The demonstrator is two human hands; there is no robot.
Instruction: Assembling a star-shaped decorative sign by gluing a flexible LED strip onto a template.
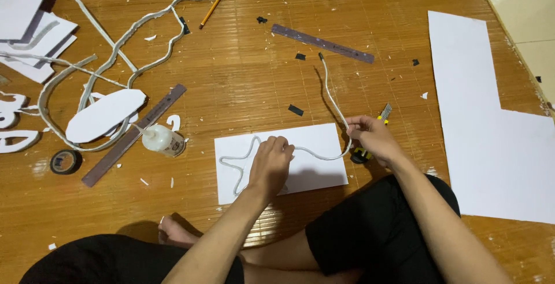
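A white rectangular board (315,142) lies on the wooden floor in front of me. A thin white strip (330,90) runs over it, bent into a wavy outline at the board's left part and trailing away toward a dark end at the back. My left hand (270,162) presses the strip down on the board's middle. My right hand (373,136) pinches the strip at the board's right edge, over a yellow and black utility knife (370,145) lying on the floor.
A glue bottle (161,140) lies left of the board beside a long ruler (134,135) and a tape roll (65,161). A second ruler (322,43) and a pencil (211,9) lie farther back. White board cut-offs (107,113) fill the left; a large white sheet (491,122) lies right.
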